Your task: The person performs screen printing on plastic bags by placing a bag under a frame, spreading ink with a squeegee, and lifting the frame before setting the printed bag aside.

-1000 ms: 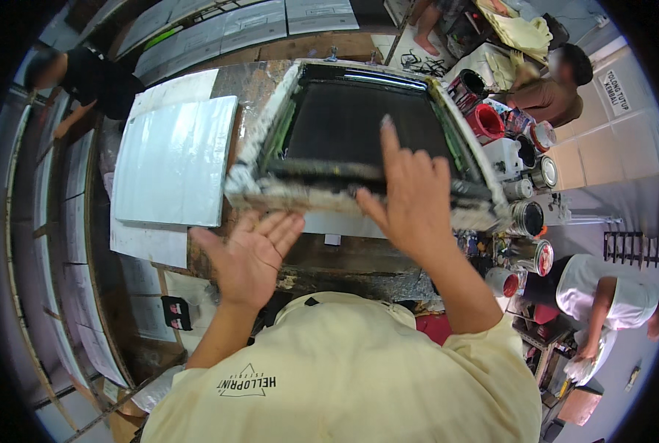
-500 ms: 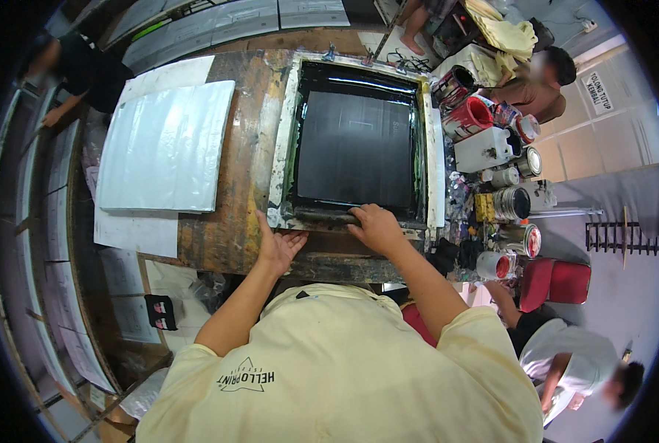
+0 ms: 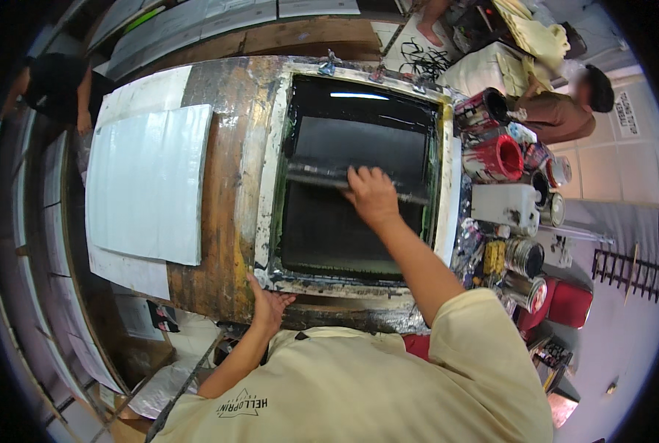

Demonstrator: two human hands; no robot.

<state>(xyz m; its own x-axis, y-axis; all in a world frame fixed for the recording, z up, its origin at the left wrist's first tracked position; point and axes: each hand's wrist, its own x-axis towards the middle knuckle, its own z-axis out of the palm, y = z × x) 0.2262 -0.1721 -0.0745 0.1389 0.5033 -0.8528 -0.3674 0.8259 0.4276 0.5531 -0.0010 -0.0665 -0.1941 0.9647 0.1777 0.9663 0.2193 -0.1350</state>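
A screen printing frame (image 3: 269,177) with a paint-stained white rim lies on the table before me, its mesh dark with black ink. Across the mesh stands a long, dark squeegee (image 3: 318,173), tilted a little. My right hand (image 3: 374,198) is closed over the squeegee's top edge, right of its middle. By the frame's near left corner is my left hand (image 3: 269,306), palm partly up, with thumb and fingers spread apart. Its fingertips come close to the near rim; whether they touch it I cannot tell. What lies beneath the screen is hidden.
A stack of white sheets (image 3: 148,188) lies left on the stained wooden table (image 3: 226,199). Along the right side stand a red ink bucket (image 3: 503,159), a white jerrycan (image 3: 500,207) and several cans. One person (image 3: 558,114) is at the far right, another (image 3: 60,85) at the far left.
My right hand has pushed the squeegee from the screen's near edge to about its middle. My left hand stays by the near left corner. The whole view has shifted slightly.
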